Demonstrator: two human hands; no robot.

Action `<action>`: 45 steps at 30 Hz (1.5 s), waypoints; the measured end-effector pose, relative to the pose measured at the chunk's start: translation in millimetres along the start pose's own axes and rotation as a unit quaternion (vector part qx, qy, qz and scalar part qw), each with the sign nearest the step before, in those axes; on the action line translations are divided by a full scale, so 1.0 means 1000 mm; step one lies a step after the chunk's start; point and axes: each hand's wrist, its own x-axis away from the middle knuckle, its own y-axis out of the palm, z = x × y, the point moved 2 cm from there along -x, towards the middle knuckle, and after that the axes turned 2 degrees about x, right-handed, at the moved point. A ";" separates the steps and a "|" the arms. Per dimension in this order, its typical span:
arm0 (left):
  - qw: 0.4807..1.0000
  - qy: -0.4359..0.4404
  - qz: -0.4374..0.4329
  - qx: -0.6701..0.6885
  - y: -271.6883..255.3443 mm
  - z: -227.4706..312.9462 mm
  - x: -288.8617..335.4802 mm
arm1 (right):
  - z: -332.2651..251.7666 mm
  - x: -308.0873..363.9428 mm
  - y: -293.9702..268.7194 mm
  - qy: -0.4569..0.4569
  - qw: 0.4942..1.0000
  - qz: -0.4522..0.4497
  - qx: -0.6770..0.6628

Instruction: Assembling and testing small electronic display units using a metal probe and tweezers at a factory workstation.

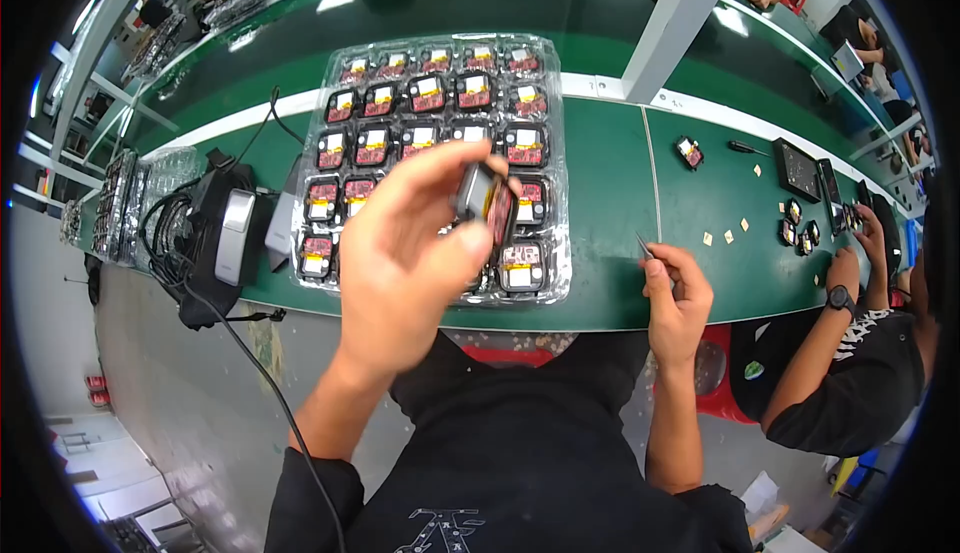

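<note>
My left hand point(405, 253) is raised close to the camera and pinches a small dark module point(486, 203) with a red board and yellow patch between thumb and fingers. It hovers over a clear plastic tray point(556, 168) holding several similar modules in rows. My right hand point(678, 298) rests near the green bench's front edge, to the right of the tray, closed around thin metal tweezers point(644, 246) whose tip points up and left.
A black handheld device with coiled cables point(215, 243) sits left of the tray. A white post point(672, 23) rises behind. At the right, another person's hands point(850, 253) work among small parts point(800, 228) and dark trays point(798, 168). One loose module point(688, 152) lies apart.
</note>
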 end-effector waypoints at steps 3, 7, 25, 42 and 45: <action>0.992 -0.090 -0.018 -0.082 -0.002 -0.002 -0.040 | 0.019 0.004 0.003 0.083 0.992 -0.002 -0.093; 0.980 -0.101 -0.063 -0.160 0.001 -0.017 -0.079 | 0.013 0.002 0.003 0.102 0.987 0.016 -0.124; 0.763 0.185 -0.161 -0.598 -0.008 -0.060 -0.130 | 0.014 -0.003 0.001 0.093 0.978 -0.011 -0.187; 0.774 0.264 -0.121 -0.563 0.018 -0.012 -0.093 | 0.029 -0.093 -0.023 -0.005 0.922 0.007 0.387; 0.855 0.260 -0.230 -0.385 0.055 0.028 -0.051 | 0.024 -0.067 -0.023 0.021 0.925 -0.027 0.378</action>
